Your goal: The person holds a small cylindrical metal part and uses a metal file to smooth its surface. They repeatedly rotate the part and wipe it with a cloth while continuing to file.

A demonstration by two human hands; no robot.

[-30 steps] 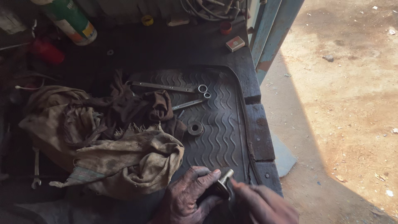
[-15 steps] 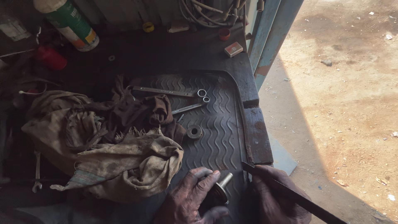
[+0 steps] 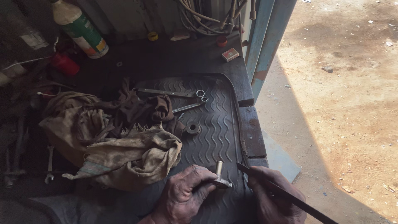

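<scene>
My left hand (image 3: pixel 182 197) grips 1 metal pin (image 3: pixel 218 174); right hand (image 3: pixel 271 197) holds 1 thin blade (image 3: pixel 286 195). 2 wrenches (image 3: pixel 182 99), 1 washer (image 3: pixel 192 127) on the mat (image 3: pixel 219 124).

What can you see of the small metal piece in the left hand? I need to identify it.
The metal piece looks like a short pale stem standing upright on a flat base, dull and grimy. The left hand pinches its base with its fingertips just above the ribbed black rubber mat, near the mat's front edge.

Roadside repair workshop: greasy rags (image 3: pixel 112 145), wrenches (image 3: pixel 170 92) on a ribbed rubber mat (image 3: pixel 215 137), oil bottle (image 3: pixel 81 29), hanging cables (image 3: pixel 207 16), bare dirt ground (image 3: pixel 344 103) outside (open doorway)
</scene>
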